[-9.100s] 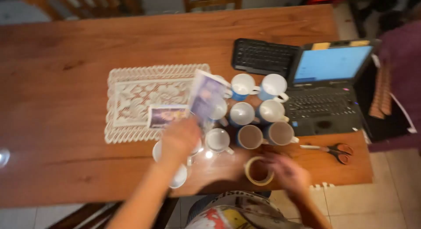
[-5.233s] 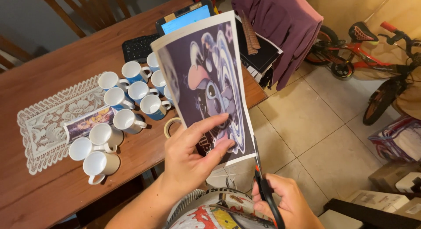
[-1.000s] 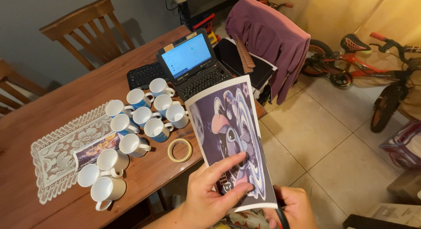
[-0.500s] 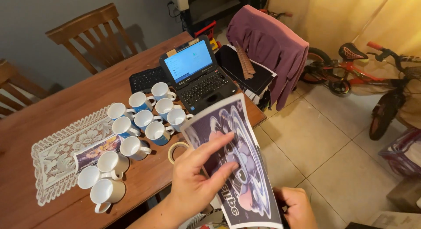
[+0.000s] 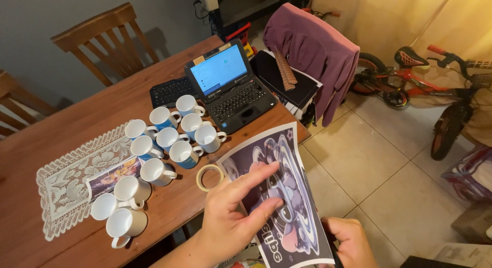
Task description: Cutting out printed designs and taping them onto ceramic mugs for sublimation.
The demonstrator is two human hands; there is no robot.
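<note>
- We look down on a brown wooden worktop (image 5: 77,119) with a plain grain.
- A white lace runner (image 5: 66,181) lies flat near its left end, and a small colourful printed strip (image 5: 114,176) lies on the runner.
- White ceramic mugs (image 5: 169,137), some with blue sides, stand upright in a close cluster from the runner's right part towards the laptop.
- A ring of pale adhesive tape (image 5: 207,177) lies flat near the worktop's front edge, just beside the mugs.
- An open black laptop (image 5: 230,88) with a lit screen sits at the right end.
- A black keyboard (image 5: 169,91) lies just left of the laptop.
</note>
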